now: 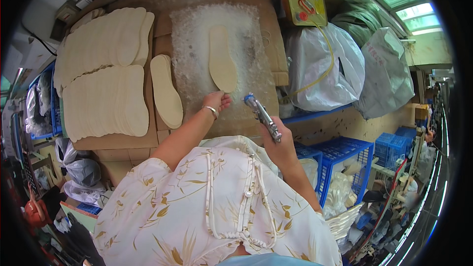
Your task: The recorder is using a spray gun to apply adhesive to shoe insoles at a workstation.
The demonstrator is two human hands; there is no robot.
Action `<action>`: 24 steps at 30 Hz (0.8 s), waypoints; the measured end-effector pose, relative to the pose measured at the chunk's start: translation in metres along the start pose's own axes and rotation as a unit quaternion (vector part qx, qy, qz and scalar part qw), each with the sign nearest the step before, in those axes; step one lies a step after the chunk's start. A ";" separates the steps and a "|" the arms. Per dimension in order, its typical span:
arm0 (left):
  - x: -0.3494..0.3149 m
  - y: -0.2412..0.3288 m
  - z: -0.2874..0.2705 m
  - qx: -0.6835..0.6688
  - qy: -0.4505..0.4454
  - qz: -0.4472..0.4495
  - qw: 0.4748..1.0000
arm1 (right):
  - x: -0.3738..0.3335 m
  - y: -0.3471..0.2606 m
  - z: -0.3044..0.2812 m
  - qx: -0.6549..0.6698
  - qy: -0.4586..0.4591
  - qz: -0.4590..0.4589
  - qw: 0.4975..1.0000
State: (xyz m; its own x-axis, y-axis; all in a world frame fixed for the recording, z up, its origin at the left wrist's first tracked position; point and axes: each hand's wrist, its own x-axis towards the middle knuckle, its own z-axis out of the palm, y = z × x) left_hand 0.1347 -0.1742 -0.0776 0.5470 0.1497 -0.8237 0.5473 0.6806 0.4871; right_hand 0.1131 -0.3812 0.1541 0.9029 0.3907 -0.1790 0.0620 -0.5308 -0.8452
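A single cream insole (222,59) lies on a board (189,83) crusted with white residue. My left hand (217,100) pinches the insole's near end between its fingers. My right hand (279,140) grips a metal spray gun (262,117) with a blue tip, which points toward the board, just right of the insole's near end and apart from it. A small stack of insoles (166,91) lies left of the board. Farther left are two large rows, the far row of insoles (106,37) and the near row of insoles (106,103), overlapping one another.
A yellow container (306,5) with a yellow hose (329,64) stands at the back right, beside white plastic bags (325,76). Blue crates (345,160) hold plastic-wrapped goods at my right. Brown cardboard (162,34) covers the table. Wrapped bundles (81,170) sit at the left.
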 end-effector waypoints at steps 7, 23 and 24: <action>-0.003 0.002 0.002 0.002 0.003 -0.006 1.000 | -0.002 0.004 0.001 -0.002 0.043 0.019 0.999; 0.004 -0.001 -0.002 -0.009 -0.005 -0.005 1.000 | 0.002 0.005 0.004 0.018 0.019 -0.019 0.999; 0.004 0.000 -0.002 -0.009 -0.004 -0.005 1.000 | 0.004 0.007 0.005 0.020 0.029 -0.009 0.999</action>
State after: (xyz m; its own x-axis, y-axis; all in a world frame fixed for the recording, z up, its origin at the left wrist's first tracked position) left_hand 0.1355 -0.1724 -0.0818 0.5463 0.1374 -0.8263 0.5410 0.6952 0.4733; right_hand 0.1153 -0.3795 0.1453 0.9249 0.3556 -0.1343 0.0635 -0.4930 -0.8677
